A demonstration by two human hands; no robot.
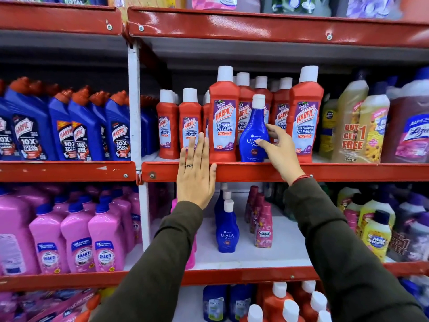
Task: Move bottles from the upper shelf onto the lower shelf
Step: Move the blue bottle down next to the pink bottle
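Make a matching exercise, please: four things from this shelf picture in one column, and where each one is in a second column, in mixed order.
Things:
1. Blue Ujala bottle with white cap
2. Left hand
3. Pink Comfort bottle
4. Pink Shakti bottles

Places:
A. Lower shelf, right of the blue Ujala bottles standing there
B. Flat and open in front of the small red Harpic bottles
C. Upper shelf, at the front edge, right hand closing around it
D. Lower shelf of the left bay

Pairs: 1-C, 2-B, 3-A, 4-D
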